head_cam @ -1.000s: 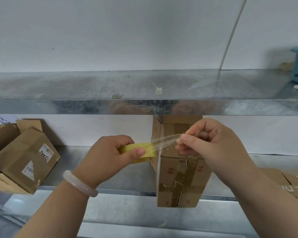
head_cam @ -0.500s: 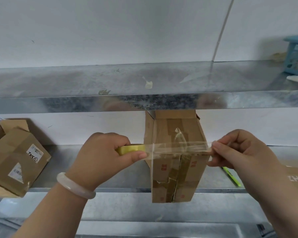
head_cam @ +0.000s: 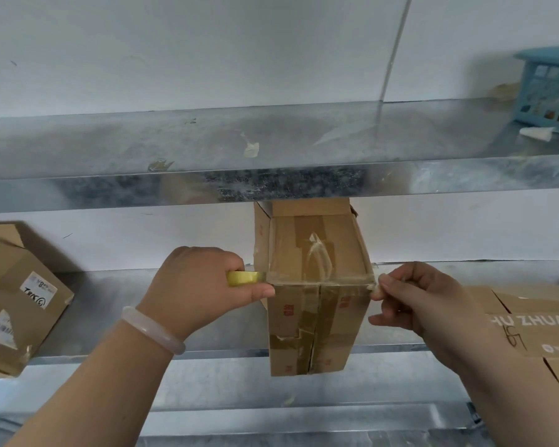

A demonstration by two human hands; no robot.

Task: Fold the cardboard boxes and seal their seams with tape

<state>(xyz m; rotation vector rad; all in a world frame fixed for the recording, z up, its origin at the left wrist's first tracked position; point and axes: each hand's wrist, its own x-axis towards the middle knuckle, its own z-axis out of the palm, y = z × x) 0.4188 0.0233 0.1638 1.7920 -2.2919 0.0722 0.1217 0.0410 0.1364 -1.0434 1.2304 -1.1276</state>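
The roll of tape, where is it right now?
In the head view the roll of tape sits just left of centre, gripped by the left hand, beside the upper left edge of the upright cardboard box.

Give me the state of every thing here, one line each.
left hand, gripping the tape roll
tape strip, stretched between both hands across the middle box
right hand, pinching the tape strip's free end
middle box, upright, flaps shut
left box, lying tilted

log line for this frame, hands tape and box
phase: taping seam | left hand: grips tape roll | right hand: pinches tape strip end | tape strip: stretched across cardboard box top edge
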